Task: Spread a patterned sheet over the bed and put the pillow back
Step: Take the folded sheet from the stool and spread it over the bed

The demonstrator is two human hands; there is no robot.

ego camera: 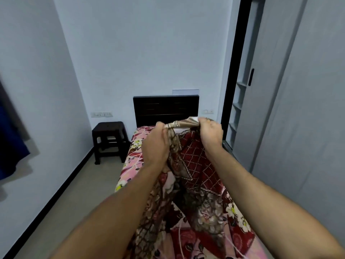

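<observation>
A dark red and brown patterned sheet (194, 165) hangs bunched in front of me over the bed (130, 165). My left hand (155, 144) grips its gathered top edge on the left. My right hand (211, 134) grips the same edge on the right, a short span of cloth stretched between the two fists. The sheet's lower folds trail down onto the mattress, which wears a pink floral cover. The dark headboard (166, 109) stands against the far wall. No pillow is in view.
A dark stool (110, 139) stands left of the bed by the wall. A grey sliding wardrobe door (298, 109) and open shelves (239, 107) flank the bed's right side. A blue cloth (9, 143) hangs on the left wall. Tiled floor runs along the left.
</observation>
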